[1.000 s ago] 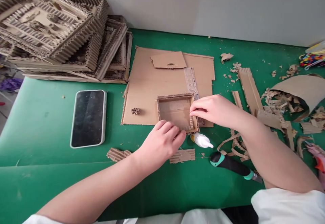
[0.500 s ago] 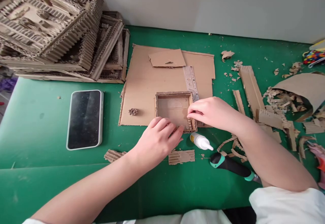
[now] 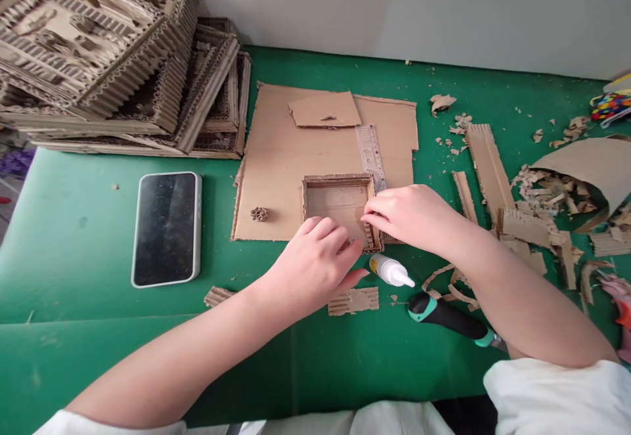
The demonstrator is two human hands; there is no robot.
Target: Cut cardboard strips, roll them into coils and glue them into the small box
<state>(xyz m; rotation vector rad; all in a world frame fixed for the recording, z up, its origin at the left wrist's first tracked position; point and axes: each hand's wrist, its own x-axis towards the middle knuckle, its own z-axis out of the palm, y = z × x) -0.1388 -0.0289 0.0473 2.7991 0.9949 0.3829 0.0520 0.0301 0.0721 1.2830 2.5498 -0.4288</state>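
Pressing at the lower right corner of a small cardboard tray (image 3: 338,206), both hands work in the middle of the head view. The left hand (image 3: 310,264) curls over the tray's near wall, fingers bent down onto its edge, thumb stretched toward the glue bottle (image 3: 391,271). The right hand (image 3: 411,215) pinches a short ribbed strip against the inside of the right wall, thumb and forefinger closed on it. The tray lies flat, open side up, on a cardboard sheet (image 3: 280,159) over the green table (image 3: 79,225), just left of frame centre. It is nearly square, its slightly longer side running left to right, walls roughly square to the frame.

To do this well, I judge the strip should be held firmly and evenly along its length until it grips, with the left hand keeping the tray from sliding on the sheet.

A ruler (image 3: 371,152) lies just behind the tray, a knife (image 3: 451,320) at lower right, a phone (image 3: 166,227) at left, stacked cardboard frames (image 3: 113,60) at upper left, and scraps (image 3: 542,198) at right.
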